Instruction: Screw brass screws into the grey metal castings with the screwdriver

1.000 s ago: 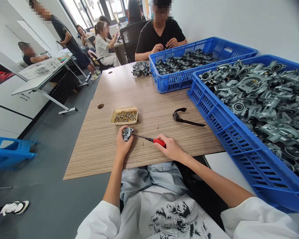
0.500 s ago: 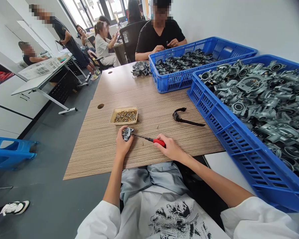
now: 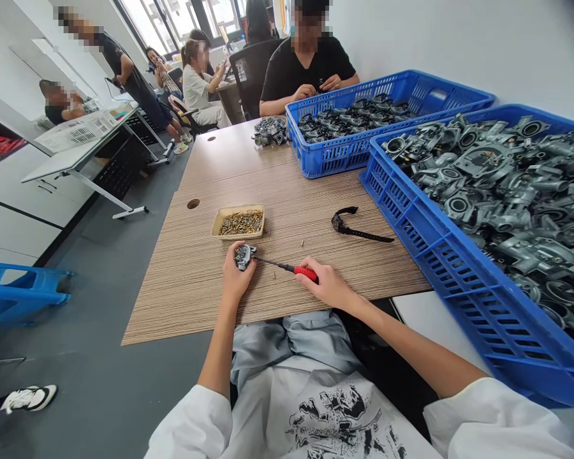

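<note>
My left hand (image 3: pixel 236 275) is closed around a small grey metal carburetor body (image 3: pixel 244 256), holding it just above the table near its front edge. In my right hand (image 3: pixel 326 284) is a screwdriver (image 3: pixel 306 274) with a red and black handle. Its thin dark shaft points left, and the tip meets the right side of the carburetor; the exact contact point is too small to make out. Two small brass pieces lie on the wood, one piece (image 3: pixel 274 275) below the shaft and another piece (image 3: pixel 302 243) above it. Behind my left hand stands a cream tray (image 3: pixel 214 231) of small brass parts.
A black wristwatch (image 3: pixel 338 223) lies to the right on the table (image 3: pixel 172 293). Two blue crates, a near crate (image 3: pixel 440 280) and a far crate (image 3: pixel 316 159), hold many metal castings. More castings (image 3: pixel 270 131) sit beside the far crate. A co-worker (image 3: pixel 310 64) sits opposite.
My hands, the carburetor and the screwdriver look almost unmoved. At the far left, a seated person has raised an arm.
</note>
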A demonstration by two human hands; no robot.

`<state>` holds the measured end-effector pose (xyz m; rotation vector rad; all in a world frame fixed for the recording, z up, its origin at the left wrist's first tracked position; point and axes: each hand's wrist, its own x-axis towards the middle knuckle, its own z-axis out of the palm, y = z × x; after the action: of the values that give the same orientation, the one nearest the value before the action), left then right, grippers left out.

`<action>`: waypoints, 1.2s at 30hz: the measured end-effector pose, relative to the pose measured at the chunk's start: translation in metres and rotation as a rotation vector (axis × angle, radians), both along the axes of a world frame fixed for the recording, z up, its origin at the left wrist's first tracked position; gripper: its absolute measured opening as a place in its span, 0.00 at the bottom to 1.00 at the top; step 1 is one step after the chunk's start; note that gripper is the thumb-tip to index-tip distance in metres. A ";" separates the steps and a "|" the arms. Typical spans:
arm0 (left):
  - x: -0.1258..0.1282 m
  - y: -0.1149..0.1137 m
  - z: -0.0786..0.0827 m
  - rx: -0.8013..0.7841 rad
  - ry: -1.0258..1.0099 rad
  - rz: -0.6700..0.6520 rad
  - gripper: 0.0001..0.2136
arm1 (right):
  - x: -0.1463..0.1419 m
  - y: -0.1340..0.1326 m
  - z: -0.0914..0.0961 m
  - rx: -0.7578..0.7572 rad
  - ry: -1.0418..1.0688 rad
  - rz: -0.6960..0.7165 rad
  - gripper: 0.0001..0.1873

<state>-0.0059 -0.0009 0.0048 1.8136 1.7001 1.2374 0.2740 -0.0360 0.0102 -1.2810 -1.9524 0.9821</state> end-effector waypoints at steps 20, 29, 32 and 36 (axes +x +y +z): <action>-0.002 0.001 -0.003 -0.005 -0.007 -0.009 0.23 | 0.001 -0.001 0.002 -0.009 -0.013 -0.003 0.13; -0.003 0.001 -0.004 0.002 0.029 0.002 0.23 | 0.000 -0.001 0.002 -0.003 -0.007 -0.006 0.12; -0.002 0.001 -0.004 0.009 0.029 0.005 0.23 | 0.000 0.000 0.001 -0.003 -0.015 -0.008 0.12; -0.002 0.001 -0.003 0.001 0.020 0.005 0.23 | 0.000 0.000 0.001 -0.006 -0.019 -0.006 0.12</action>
<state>-0.0076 0.0001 0.0013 1.8294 1.7158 1.2262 0.2739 -0.0364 0.0114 -1.3031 -1.9601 0.9775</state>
